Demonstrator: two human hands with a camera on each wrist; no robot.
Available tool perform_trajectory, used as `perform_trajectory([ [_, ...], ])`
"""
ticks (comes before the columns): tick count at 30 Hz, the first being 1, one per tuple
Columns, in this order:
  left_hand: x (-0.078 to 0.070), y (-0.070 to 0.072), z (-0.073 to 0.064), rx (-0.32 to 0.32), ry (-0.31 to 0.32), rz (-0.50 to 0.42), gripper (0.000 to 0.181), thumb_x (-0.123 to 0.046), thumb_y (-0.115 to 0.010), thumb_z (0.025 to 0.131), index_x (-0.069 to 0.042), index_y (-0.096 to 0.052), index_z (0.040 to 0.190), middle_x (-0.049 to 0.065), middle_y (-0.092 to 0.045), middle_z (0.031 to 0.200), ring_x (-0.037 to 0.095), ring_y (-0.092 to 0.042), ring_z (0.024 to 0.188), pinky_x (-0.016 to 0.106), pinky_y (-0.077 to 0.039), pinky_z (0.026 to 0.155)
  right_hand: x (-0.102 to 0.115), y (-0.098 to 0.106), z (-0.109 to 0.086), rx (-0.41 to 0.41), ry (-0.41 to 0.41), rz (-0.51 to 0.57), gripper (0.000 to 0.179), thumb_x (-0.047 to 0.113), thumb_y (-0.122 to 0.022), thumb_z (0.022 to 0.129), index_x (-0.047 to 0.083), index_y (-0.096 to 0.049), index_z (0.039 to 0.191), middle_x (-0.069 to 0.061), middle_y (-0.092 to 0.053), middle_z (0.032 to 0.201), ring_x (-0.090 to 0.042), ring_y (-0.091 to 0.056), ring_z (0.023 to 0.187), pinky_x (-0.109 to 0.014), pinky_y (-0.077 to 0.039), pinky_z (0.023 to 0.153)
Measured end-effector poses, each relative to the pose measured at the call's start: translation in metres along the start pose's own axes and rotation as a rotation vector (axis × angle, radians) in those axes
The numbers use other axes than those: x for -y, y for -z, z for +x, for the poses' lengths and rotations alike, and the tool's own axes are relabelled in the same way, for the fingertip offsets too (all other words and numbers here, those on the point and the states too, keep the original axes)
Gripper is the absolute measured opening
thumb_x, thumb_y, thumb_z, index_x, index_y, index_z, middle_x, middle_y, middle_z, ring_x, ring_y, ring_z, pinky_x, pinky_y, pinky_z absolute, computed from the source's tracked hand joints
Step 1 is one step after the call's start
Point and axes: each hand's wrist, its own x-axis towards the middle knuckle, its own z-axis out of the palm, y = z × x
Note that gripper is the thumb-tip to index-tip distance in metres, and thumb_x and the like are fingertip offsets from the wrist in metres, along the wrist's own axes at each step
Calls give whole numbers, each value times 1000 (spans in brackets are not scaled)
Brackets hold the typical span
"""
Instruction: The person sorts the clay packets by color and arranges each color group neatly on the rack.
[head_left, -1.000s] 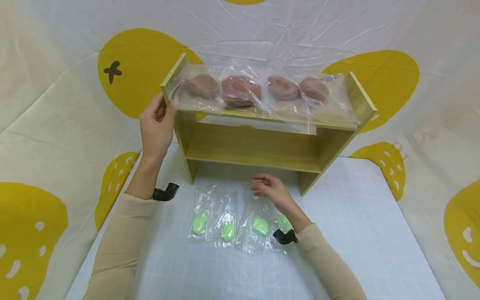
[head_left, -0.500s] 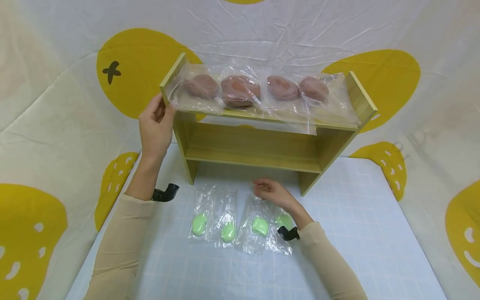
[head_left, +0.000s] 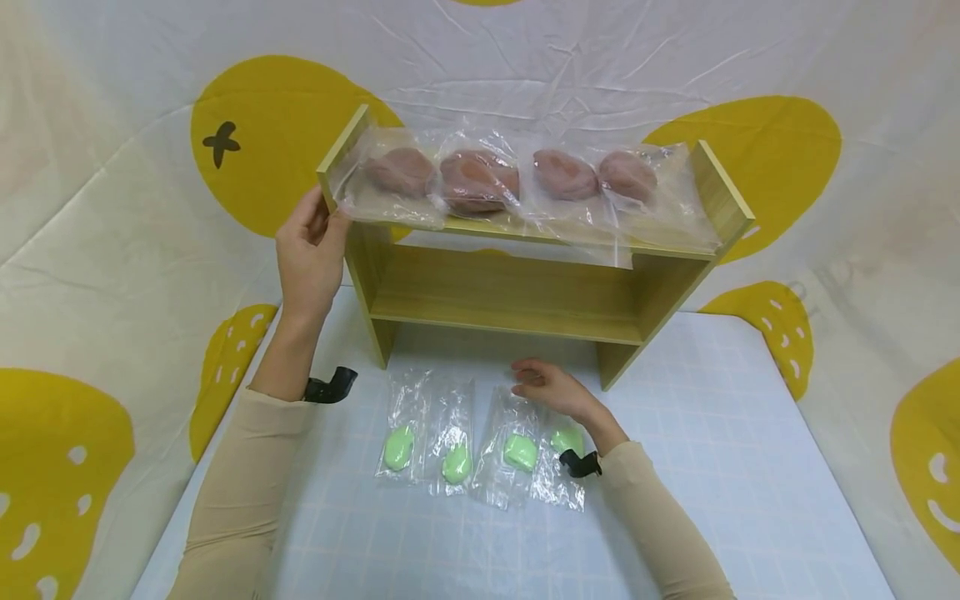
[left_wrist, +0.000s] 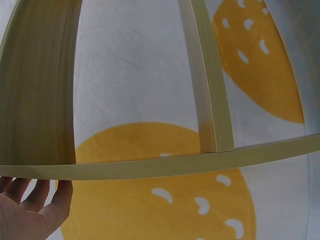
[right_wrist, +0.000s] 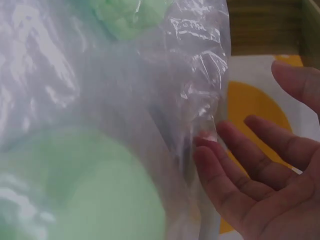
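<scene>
My left hand (head_left: pixel 311 254) touches the upper left side of a two-tier wooden shelf (head_left: pixel 510 292). In the left wrist view its fingertips (left_wrist: pixel 64 187) lie against the side panel's outer face. Several clear plastic bags with reddish-brown lumps (head_left: pixel 480 179) lie along the top tier. On the table in front of the shelf, several small clear bags hold pale green lumps (head_left: pixel 520 452) and lie in a row. My right hand (head_left: pixel 558 392), fingers loosely bent, is over the far ends of the two rightmost bags. In the right wrist view its fingertips are right beside a bag's edge (right_wrist: pixel 200 95).
The shelf's lower tier (head_left: pixel 495 321) sits above the table. A pale checked cloth (head_left: pixel 675 500) covers the table. White fabric (head_left: pixel 487 75) with yellow shapes hangs behind and at both sides. Black curved pieces (head_left: pixel 332 386) are strapped at both wrists.
My right hand has drawn slightly back to the right and down, uncovering more of the rightmost green-lump bag. The left hand stays at the shelf's side.
</scene>
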Motion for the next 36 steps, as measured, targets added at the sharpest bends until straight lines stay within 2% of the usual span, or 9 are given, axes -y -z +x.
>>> perform_trajectory([
  [1,0,0,0,1,-1,0,36,-10,-62,99,-1,-62,134,14,-66,127,20,-62,115,32,-48,101,-5,2,1,-13,-1,-6,52,20,-67,97,-3,-51,140,-24,-58,133,-39,-57,120,-52,-46,100],
  [13,0,0,-1,5,-2,-3,36,-13,-63,99,-2,-63,134,12,-66,127,20,-62,115,32,-48,101,-14,32,-19,-86,7,45,52,19,-66,98,-6,-49,141,-27,-56,135,-40,-56,121,-50,-49,98],
  [17,1,0,0,2,-6,-11,36,-12,-62,99,-2,-63,133,13,-66,127,20,-63,115,32,-48,100,-20,39,-27,-111,-21,64,53,18,-66,98,-7,-48,142,-27,-54,138,-41,-54,124,-50,-48,98],
  [22,2,0,1,4,-16,-12,36,-11,-63,99,-1,-63,133,13,-65,128,20,-62,115,32,-48,100,-30,46,-35,-141,-49,63,55,20,-67,98,-5,-48,143,-24,-54,138,-41,-52,127,-52,-46,100],
  [30,3,0,1,13,-34,-39,35,-9,-63,99,0,-63,132,14,-65,127,21,-62,116,33,-48,101,-42,52,-45,-187,-64,33,54,20,-68,97,-7,-50,140,-24,-59,132,-39,-56,122,-47,-48,98],
  [36,2,-1,1,9,-24,-31,35,-10,-63,99,0,-63,133,14,-65,127,20,-62,116,32,-48,101,-51,54,-56,-205,-85,69,53,17,-66,98,-8,-48,141,-26,-57,133,-39,-56,122,-41,-48,99],
])
